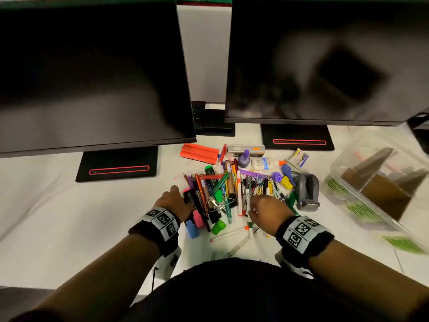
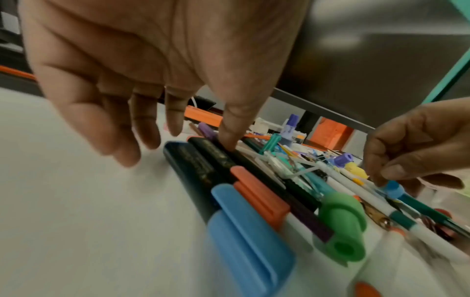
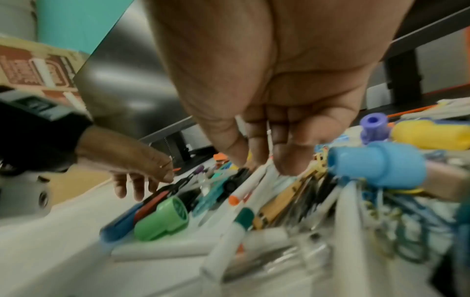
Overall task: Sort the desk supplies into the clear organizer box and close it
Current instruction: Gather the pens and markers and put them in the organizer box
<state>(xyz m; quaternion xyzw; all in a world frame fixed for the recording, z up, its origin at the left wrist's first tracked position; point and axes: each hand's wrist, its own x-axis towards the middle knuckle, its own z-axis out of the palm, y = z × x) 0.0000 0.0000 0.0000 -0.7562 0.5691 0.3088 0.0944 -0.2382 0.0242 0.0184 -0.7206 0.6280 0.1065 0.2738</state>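
Observation:
A mixed pile of pens, markers and paper clips (image 1: 232, 191) lies on the white desk in front of me. The clear organizer box (image 1: 348, 198), blurred and with brown dividers inside, stands to the right of the pile. My left hand (image 1: 180, 194) (image 2: 193, 138) is at the pile's left edge, fingers spread, with the thumb tip on a black marker (image 2: 216, 158). My right hand (image 1: 253, 205) (image 3: 264, 160) reaches down into the white pens (image 3: 251, 180), its curled fingertips and thumb pinching one of them beside a blue cap (image 3: 376, 166).
Two dark monitors (image 1: 92, 77) (image 1: 325, 61) on black stands rise just behind the pile. A grey tape dispenser (image 1: 306, 191), an orange block (image 1: 199, 153), a glue bottle (image 1: 262, 163) and a purple bottle (image 1: 243, 156) ring the pile. Blue (image 1: 192, 228) and green (image 1: 218, 226) marker caps lie nearest me.

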